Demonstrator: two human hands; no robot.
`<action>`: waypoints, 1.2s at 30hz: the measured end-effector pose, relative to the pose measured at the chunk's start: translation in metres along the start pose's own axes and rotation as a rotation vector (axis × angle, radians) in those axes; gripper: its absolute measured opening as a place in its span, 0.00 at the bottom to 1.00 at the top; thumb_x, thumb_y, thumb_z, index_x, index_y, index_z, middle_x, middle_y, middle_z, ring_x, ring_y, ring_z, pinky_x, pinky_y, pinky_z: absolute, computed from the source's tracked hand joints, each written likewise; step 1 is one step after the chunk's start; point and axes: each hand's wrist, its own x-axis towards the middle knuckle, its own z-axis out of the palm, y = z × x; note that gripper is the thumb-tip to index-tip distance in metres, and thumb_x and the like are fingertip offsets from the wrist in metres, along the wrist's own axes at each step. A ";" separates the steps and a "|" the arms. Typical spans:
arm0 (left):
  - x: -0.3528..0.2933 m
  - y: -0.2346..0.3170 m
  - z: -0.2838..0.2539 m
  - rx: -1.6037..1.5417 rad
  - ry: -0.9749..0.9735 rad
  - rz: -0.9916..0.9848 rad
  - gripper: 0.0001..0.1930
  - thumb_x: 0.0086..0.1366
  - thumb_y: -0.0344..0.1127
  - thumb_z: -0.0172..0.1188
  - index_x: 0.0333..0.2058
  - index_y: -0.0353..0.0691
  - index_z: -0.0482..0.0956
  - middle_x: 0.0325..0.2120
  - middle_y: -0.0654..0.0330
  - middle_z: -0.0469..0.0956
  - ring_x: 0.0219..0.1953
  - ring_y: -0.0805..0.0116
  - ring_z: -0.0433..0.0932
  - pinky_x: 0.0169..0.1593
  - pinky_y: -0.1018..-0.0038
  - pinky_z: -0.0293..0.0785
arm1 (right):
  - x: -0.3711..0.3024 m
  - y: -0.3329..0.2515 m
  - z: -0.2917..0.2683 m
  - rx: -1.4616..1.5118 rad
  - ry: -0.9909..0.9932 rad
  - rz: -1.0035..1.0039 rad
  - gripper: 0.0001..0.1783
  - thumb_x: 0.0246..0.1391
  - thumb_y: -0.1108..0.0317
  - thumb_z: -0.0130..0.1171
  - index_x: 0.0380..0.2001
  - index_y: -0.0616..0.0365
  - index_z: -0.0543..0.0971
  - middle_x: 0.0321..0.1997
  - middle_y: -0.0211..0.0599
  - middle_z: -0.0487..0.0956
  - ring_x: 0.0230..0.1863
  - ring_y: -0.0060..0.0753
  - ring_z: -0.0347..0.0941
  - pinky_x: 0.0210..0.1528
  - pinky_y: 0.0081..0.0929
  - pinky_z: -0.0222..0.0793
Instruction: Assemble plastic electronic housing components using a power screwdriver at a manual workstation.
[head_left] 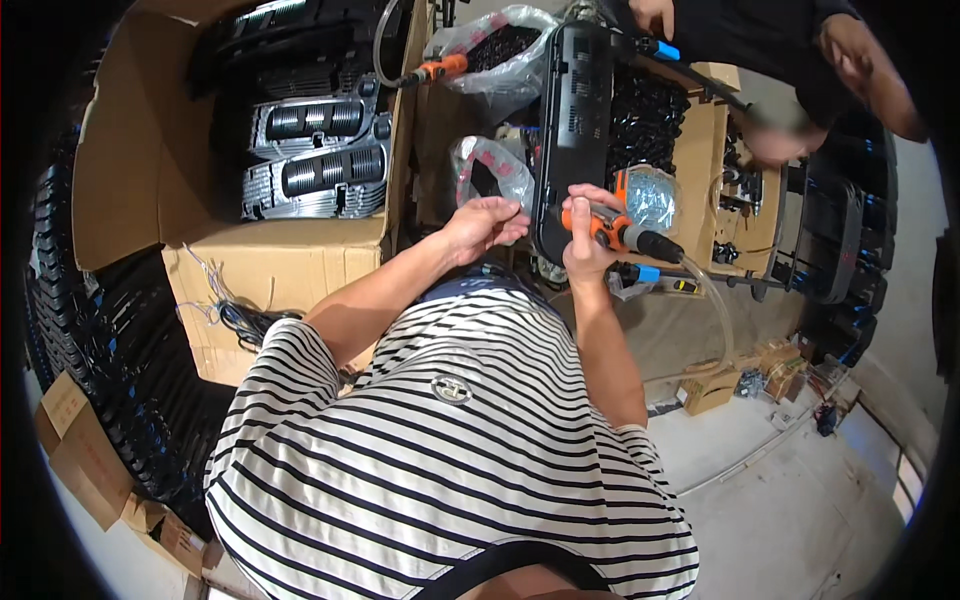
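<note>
My right hand (586,258) is wrapped round an orange and black air screwdriver (608,228), whose clear hose trails off to the right. The tool is held against the near end of a long black plastic case (578,125); its tip is hidden. Left of that end, my left hand (484,228) has thumb and fingers pinched together; whatever they hold is too small to make out. Just beyond the left hand lies an open clear plastic bag (510,170) with red print and dark contents. A bag of small silvery parts (651,200) sits right of the screwdriver.
At the left a large cardboard box (270,290) holds several ribbed grey and black housings (318,122). A second orange air screwdriver (436,70) hangs beyond. Many small black parts (645,115) fill a tray. A co-worker's arm (868,70) reaches in at the upper right.
</note>
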 end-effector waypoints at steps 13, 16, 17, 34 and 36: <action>0.112 0.157 -0.002 0.199 0.087 0.424 0.09 0.67 0.36 0.54 0.35 0.36 0.76 0.25 0.62 0.76 0.27 0.72 0.73 0.35 0.73 0.72 | -0.036 -0.116 -0.107 0.455 0.248 0.154 0.13 0.60 0.60 0.53 0.42 0.56 0.72 0.37 0.36 0.75 0.35 0.32 0.69 0.39 0.35 0.65; 0.174 0.207 -0.040 0.628 0.416 0.545 0.13 0.63 0.39 0.55 0.38 0.33 0.78 0.26 0.56 0.80 0.26 0.65 0.78 0.33 0.68 0.74 | -0.049 -0.142 -0.142 0.375 0.383 0.215 0.11 0.61 0.60 0.51 0.42 0.53 0.72 0.38 0.35 0.74 0.35 0.31 0.68 0.39 0.34 0.65; 0.183 0.227 -0.076 0.941 0.582 0.614 0.15 0.61 0.40 0.56 0.40 0.34 0.79 0.25 0.56 0.80 0.26 0.65 0.79 0.33 0.67 0.74 | -0.049 -0.146 -0.155 0.346 0.439 0.252 0.11 0.61 0.60 0.50 0.42 0.52 0.72 0.39 0.34 0.74 0.35 0.30 0.68 0.39 0.34 0.66; 0.028 0.031 -0.023 1.020 0.384 0.572 0.05 0.63 0.31 0.57 0.34 0.36 0.79 0.20 0.67 0.72 0.20 0.79 0.66 0.23 0.82 0.62 | -0.198 0.112 -0.488 -0.755 0.732 0.719 0.21 0.36 0.65 0.71 0.35 0.60 0.79 0.32 0.39 0.82 0.36 0.35 0.78 0.41 0.33 0.72; -0.003 0.000 -0.027 1.121 0.495 0.560 0.06 0.63 0.31 0.56 0.35 0.35 0.80 0.21 0.66 0.73 0.21 0.79 0.66 0.25 0.82 0.61 | -0.185 0.155 -0.501 -0.767 0.636 0.753 0.18 0.38 0.66 0.70 0.34 0.60 0.79 0.32 0.39 0.82 0.35 0.34 0.78 0.41 0.33 0.72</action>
